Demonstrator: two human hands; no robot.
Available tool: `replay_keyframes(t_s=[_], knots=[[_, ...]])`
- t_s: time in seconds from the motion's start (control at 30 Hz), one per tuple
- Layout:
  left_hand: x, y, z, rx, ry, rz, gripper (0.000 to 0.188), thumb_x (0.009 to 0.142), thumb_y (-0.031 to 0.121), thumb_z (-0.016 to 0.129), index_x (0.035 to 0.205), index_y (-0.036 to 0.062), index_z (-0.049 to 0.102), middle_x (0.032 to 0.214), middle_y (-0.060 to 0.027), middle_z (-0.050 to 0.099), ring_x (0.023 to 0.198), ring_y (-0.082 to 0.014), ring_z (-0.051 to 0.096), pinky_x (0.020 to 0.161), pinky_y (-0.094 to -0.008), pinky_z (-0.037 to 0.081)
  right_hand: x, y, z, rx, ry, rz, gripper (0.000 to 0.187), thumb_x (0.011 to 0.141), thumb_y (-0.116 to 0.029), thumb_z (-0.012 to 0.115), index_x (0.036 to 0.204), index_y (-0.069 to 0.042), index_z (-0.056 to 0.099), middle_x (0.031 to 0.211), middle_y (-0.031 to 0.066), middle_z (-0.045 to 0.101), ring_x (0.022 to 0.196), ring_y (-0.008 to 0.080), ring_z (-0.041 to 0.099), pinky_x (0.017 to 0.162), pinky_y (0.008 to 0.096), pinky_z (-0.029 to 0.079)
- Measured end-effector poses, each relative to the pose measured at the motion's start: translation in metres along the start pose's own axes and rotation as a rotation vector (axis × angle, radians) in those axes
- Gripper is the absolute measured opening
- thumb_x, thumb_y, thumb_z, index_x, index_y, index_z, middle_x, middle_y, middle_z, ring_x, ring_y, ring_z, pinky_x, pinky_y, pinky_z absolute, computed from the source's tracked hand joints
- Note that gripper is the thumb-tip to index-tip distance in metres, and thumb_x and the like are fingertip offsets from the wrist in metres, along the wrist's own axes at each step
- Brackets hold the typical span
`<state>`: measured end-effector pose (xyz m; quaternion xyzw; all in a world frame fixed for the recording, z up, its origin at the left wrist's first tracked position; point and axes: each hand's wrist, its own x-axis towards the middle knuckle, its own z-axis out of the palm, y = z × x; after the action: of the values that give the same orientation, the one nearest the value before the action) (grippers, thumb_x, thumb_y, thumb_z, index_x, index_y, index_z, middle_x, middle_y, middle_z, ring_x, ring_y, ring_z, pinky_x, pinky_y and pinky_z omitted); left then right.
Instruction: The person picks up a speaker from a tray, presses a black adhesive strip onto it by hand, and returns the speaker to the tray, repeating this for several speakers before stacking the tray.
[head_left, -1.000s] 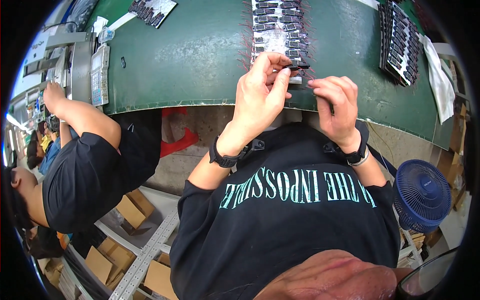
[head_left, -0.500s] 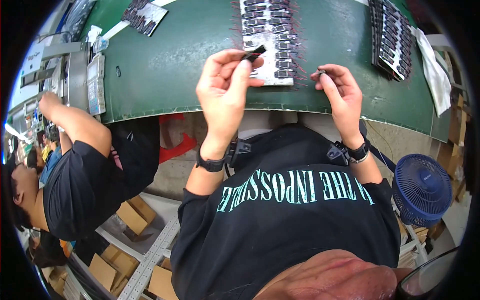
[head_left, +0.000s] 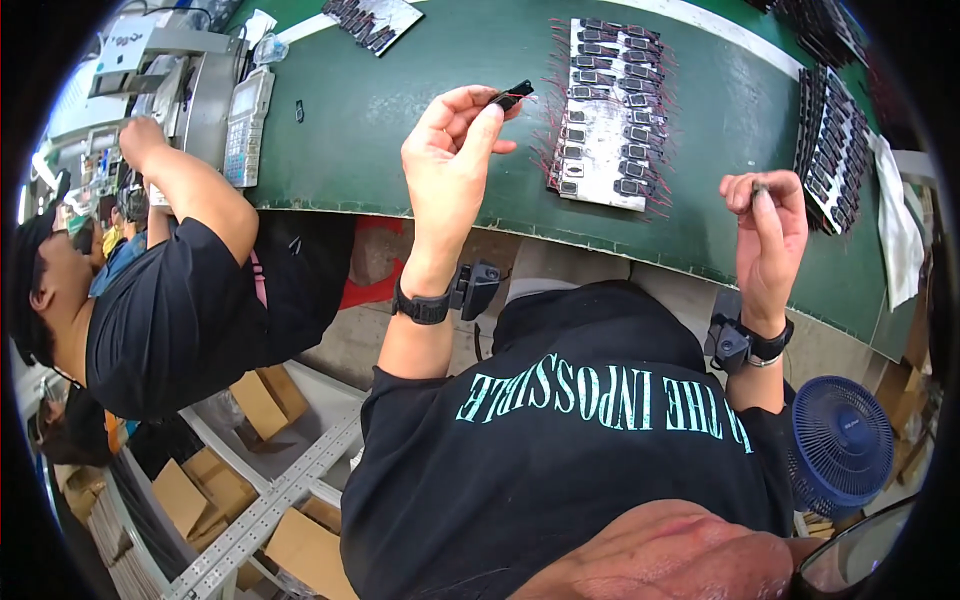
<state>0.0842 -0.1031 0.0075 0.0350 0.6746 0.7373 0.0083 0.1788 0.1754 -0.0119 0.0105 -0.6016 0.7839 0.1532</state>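
Observation:
My left hand (head_left: 450, 145) is raised over the table's near side, its thumb and fingertips pinching a small black wired part (head_left: 514, 95) with thin red wires. My right hand (head_left: 770, 225), farther right, has thumb and fingers pressed together around a tiny dark thing (head_left: 758, 187) too small to name. Between the hands lies a white board (head_left: 598, 120) bearing two columns of similar black parts (head_left: 636, 152), their red wires sticking out past its edges. Neither hand touches the board.
The green table (head_left: 400, 90) holds another loaded board (head_left: 375, 22) at the far left, stacked boards (head_left: 832, 150) at right, and a white cloth (head_left: 895, 225). One loose black part (head_left: 299, 111) lies near a keypad device (head_left: 246, 125). A person (head_left: 170, 270) works at left; a blue fan (head_left: 842, 440) stands right.
The view has turned, shifting the scene. My hands have drawn apart: the left is now clear of the board, the right farther from its right side. Both stay pinched.

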Motion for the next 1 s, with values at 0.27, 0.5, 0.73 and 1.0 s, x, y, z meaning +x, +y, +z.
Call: replay_keyframes(t_s=[0.27, 0.5, 0.73, 1.0], knots=[[-0.003, -0.002, 0.007, 0.013, -0.025, -0.036, 0.015, 0.094, 0.002, 0.061, 0.107, -0.0042, 0.064, 0.093, -0.0061, 0.067, 0.080, -0.0120, 0.067, 0.068, -0.0252, 0.057, 0.018, 0.001, 0.017, -0.044, -0.078, 0.279, 0.020, 0.099, -0.013, 0.058, 0.113, 0.001, 0.059, 0.089, 0.0039, 0.065, 0.084, 0.0109, 0.059, 0.083, 0.0262, 0.046], [-0.022, 0.014, 0.052, 0.376, -0.330, 0.204, 0.009, 0.086, 0.003, 0.068, 0.094, 0.0008, 0.071, 0.086, -0.0079, 0.068, 0.069, -0.0135, 0.066, 0.061, -0.0257, 0.053, 0.016, -0.013, 0.039, -0.184, -0.102, 0.244, 0.021, 0.099, -0.012, 0.059, 0.114, 0.002, 0.062, 0.091, 0.0043, 0.066, 0.088, 0.0105, 0.061, 0.082, 0.0244, 0.047], [-0.022, 0.012, 0.062, 0.513, -0.320, 0.387, 0.015, 0.084, 0.001, 0.070, 0.099, 0.0012, 0.072, 0.083, -0.0074, 0.067, 0.071, -0.0123, 0.066, 0.063, -0.0239, 0.055, 0.012, -0.020, 0.053, -0.688, -0.107, -0.015, 0.017, 0.093, -0.006, 0.064, 0.108, 0.001, 0.067, 0.091, 0.0045, 0.068, 0.082, 0.0108, 0.063, 0.077, 0.0259, 0.050], [-0.023, 0.013, 0.066, 0.525, -0.259, 0.490, 0.012, 0.082, 0.000, 0.071, 0.094, 0.0008, 0.071, 0.082, -0.0080, 0.067, 0.069, -0.0136, 0.066, 0.060, -0.0254, 0.055, 0.010, -0.021, 0.057, -1.034, -0.172, -0.409, 0.018, 0.082, 0.003, 0.072, 0.099, 0.000, 0.069, 0.088, 0.0086, 0.069, 0.077, 0.0169, 0.065, 0.071, 0.0283, 0.051]])
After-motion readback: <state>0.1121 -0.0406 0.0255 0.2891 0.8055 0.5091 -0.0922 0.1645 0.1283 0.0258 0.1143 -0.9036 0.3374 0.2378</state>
